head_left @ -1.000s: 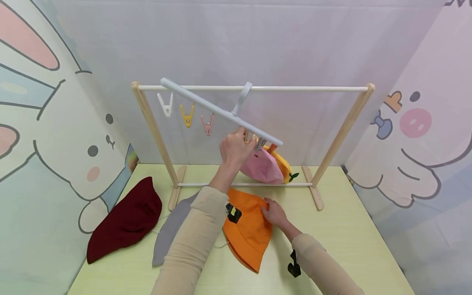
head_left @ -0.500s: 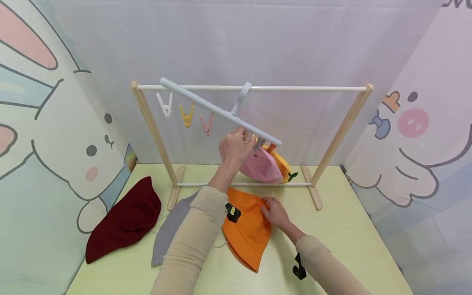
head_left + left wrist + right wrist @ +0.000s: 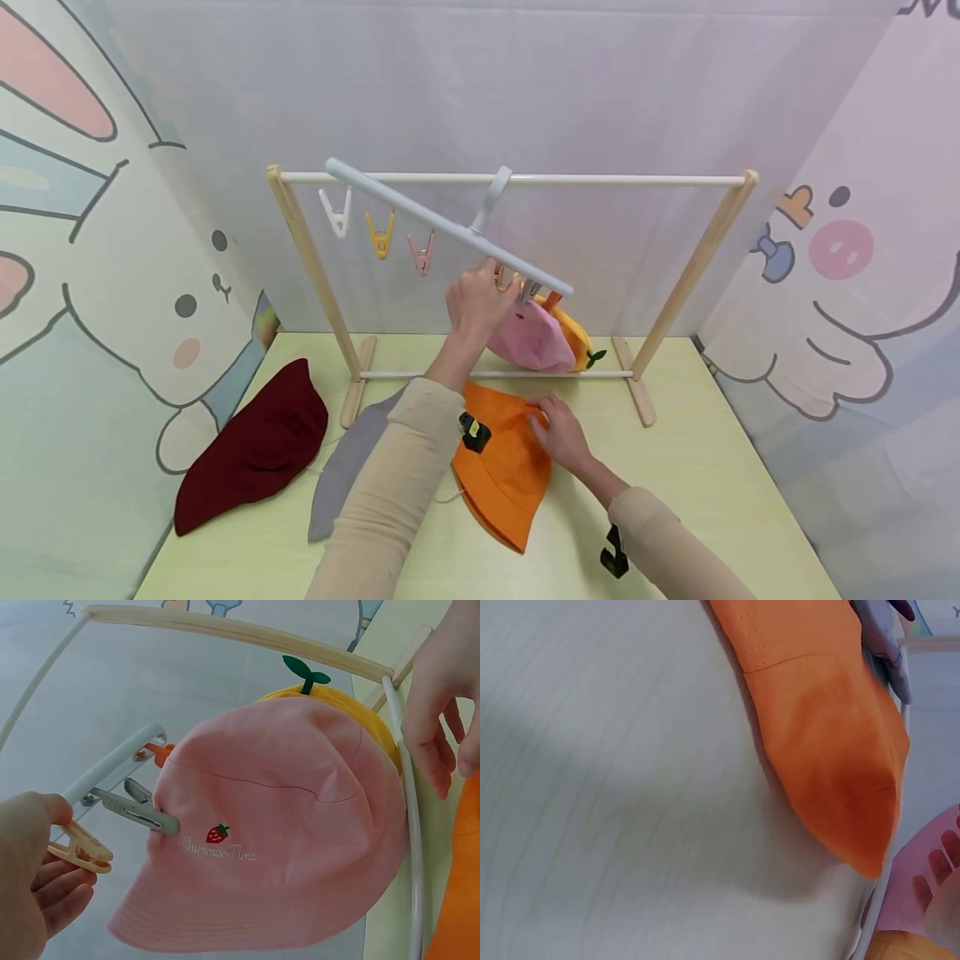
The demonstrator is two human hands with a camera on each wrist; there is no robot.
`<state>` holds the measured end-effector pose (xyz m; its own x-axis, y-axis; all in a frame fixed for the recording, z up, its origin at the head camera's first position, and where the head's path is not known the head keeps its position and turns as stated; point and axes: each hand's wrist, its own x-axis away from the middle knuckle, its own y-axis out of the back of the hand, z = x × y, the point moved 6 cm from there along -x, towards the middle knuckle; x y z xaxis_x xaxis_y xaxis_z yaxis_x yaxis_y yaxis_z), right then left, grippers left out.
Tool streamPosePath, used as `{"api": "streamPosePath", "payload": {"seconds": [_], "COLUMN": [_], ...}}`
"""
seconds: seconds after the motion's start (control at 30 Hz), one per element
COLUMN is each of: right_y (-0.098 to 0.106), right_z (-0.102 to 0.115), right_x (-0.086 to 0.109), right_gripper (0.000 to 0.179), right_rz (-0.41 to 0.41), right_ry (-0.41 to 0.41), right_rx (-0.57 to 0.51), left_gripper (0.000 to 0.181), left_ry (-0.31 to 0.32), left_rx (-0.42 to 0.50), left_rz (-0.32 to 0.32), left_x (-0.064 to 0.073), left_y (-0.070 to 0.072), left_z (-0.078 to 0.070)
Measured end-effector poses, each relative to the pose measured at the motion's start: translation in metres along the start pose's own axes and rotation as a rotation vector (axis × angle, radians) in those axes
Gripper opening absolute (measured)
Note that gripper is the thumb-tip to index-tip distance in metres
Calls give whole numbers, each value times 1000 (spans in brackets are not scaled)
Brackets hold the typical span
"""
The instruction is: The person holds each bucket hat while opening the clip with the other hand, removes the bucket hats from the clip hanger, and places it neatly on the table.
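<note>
My left hand [image 3: 477, 302] pinches a beige clothespin [image 3: 84, 847] on the pale blue hanger [image 3: 442, 225], which hangs slanted from the rack's white rail. Beside it, a grey clothespin [image 3: 139, 810] bites a pink bucket hat [image 3: 262, 817] with a strawberry on it. Behind that, an orange clothespin [image 3: 160, 754] sits by a yellow hat [image 3: 345, 705] with a green sprout. Below, an orange bucket hat [image 3: 506, 467] lies on the table. My right hand [image 3: 561, 435] is at its upper right edge, fingers loosely bent, not gripping it; whether they touch cannot be told.
White, yellow and pink clothespins [image 3: 422, 254] dangle from the hanger's left half. A dark red hat [image 3: 258, 458] and a grey hat [image 3: 348, 475], partly under my left forearm, lie on the table's left. The wooden rack's posts [image 3: 690, 279] stand on either side.
My right hand has eased slightly away from the orange bucket hat, its forearm shifting right. My left hand and the hanger stay put.
</note>
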<state>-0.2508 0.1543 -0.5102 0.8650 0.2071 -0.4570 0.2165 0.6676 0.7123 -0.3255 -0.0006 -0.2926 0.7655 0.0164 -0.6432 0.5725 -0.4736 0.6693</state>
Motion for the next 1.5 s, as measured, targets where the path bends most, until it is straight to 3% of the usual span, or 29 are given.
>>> {"api": "streamPosePath", "payload": {"seconds": [0.37,0.8,1.23,1.5], "right_y": [22,55,78,87], "right_z": [25,44,50,44], "right_x": [-8,-24,-41,-51], "right_gripper": [26,36,44,50], "right_rz": [-94,-223,-334,-342], "right_ry": [128,195,229,167], "right_rx": [-8,-69,-53,-49], "left_gripper": [31,30,30,30], "left_ry": [-10,-4,-11,-8], "left_rx": [8,13,8,-2], "left_rz": [-4,3,-19,-3], "left_x": [1,0,0,0], "left_y": [0,1,1,1], "left_z": [0,0,-1,-2]}}
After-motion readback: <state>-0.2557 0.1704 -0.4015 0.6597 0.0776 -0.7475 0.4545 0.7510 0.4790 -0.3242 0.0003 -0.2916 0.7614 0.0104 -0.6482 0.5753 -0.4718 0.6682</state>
